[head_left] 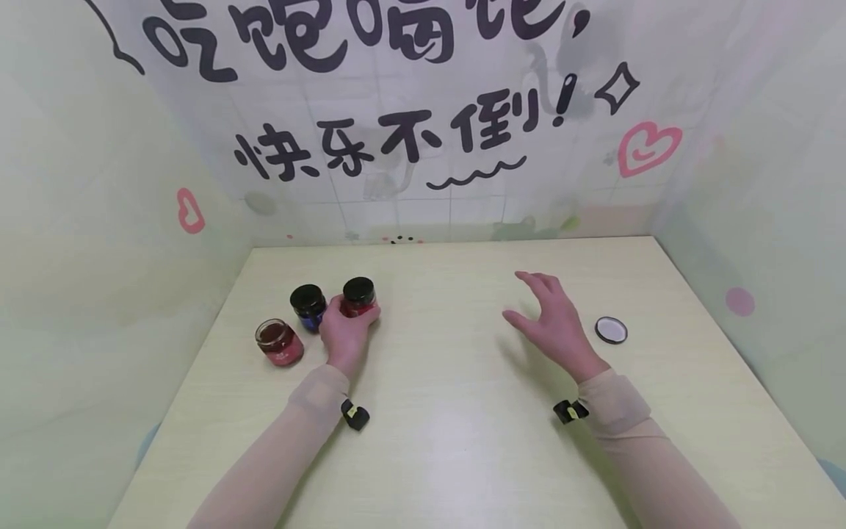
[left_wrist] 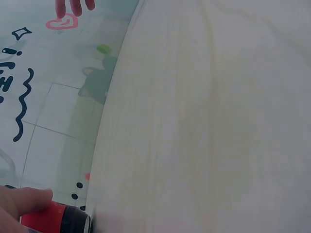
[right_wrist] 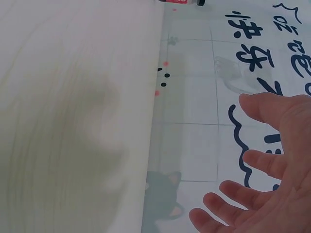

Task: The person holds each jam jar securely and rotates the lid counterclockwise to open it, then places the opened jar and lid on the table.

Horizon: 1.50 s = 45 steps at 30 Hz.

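Note:
My left hand (head_left: 344, 336) grips a jar with a red label and a black lid (head_left: 359, 288), thumb on its right side. In the left wrist view the red label (left_wrist: 44, 217) shows beside my thumb. Just left of that hand stands a blue-labelled jar (head_left: 308, 305), also black-lidded. Further left and nearer me is a lidless glass jar (head_left: 280, 344) with a pink-red label and dark red contents. My right hand (head_left: 557, 327) hovers over the right half of the table, fingers spread apart and holding nothing. To its right lies a loose round lid (head_left: 611, 330), pale inside facing up.
The pale wood-grain table (head_left: 456, 411) runs back to a printed wall covering (head_left: 423, 213) with dark lettering. Similar coverings rise along the left (head_left: 99, 294) and right (head_left: 780, 242) sides. A small black device (head_left: 355, 415) sits at each wrist.

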Each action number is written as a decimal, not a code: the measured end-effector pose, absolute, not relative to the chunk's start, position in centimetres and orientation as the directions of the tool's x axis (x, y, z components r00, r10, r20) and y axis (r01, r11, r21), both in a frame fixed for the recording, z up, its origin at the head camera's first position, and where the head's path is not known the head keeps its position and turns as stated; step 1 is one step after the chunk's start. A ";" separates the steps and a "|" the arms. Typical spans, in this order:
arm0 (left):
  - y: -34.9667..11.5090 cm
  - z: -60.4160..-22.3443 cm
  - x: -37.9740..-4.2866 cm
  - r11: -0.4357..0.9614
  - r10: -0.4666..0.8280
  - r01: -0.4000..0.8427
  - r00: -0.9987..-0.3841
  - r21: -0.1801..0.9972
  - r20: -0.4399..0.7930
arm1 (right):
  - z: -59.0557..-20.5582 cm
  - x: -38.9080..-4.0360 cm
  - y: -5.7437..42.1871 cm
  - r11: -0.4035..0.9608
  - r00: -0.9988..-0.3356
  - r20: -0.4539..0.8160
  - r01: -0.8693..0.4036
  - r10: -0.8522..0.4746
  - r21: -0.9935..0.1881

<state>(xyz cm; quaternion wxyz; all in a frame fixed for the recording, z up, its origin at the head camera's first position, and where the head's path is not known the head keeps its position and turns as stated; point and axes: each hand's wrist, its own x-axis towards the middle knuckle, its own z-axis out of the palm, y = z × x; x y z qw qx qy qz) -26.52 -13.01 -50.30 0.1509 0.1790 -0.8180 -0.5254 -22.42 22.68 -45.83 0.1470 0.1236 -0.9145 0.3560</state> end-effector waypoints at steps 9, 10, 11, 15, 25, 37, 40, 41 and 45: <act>-12.9 -49.7 -26.2 0.383 -0.433 -0.107 -0.898 0.917 0.076 | -45.4 -22.4 22.3 0.710 -0.926 0.355 -0.337 -0.130 -0.618; -12.8 -49.6 -26.1 0.385 -0.430 -0.103 -0.899 0.917 0.080 | -45.4 -22.4 22.2 0.710 -0.926 0.353 -0.336 -0.132 -0.618; -12.8 -49.5 -26.0 0.388 -0.426 -0.099 -0.901 0.916 0.083 | -45.3 -22.4 22.1 0.710 -0.927 0.351 -0.336 -0.133 -0.619; -12.6 -49.1 -25.7 0.400 -0.416 -0.078 -0.903 0.913 0.105 | -44.9 -22.6 21.7 0.709 -0.924 0.357 -0.346 -0.141 -0.615; -12.0 -47.9 -24.8 0.393 -0.391 -0.065 -0.915 0.917 0.103 | -43.9 -23.1 20.6 0.701 -0.910 0.381 -0.377 -0.162 -0.605; -11.5 -47.5 -24.2 0.417 -0.355 -0.052 -0.928 0.907 0.110 | -43.1 -23.8 19.5 0.674 -0.906 0.390 -0.392 -0.165 -0.625; -11.3 -47.2 -24.0 0.417 -0.334 -0.034 -0.935 0.908 0.119 | -42.8 -24.0 19.2 0.663 -0.912 0.376 -0.383 -0.163 -0.643; -11.2 -47.2 -23.9 0.414 -0.328 -0.029 -0.937 0.910 0.120 | -42.8 -24.1 19.2 0.660 -0.914 0.372 -0.381 -0.162 -0.648; -10.7 -46.8 -23.6 0.406 -0.296 0.000 -0.946 0.914 0.131 | -42.6 -24.3 19.0 0.647 -0.921 0.353 -0.370 -0.162 -0.667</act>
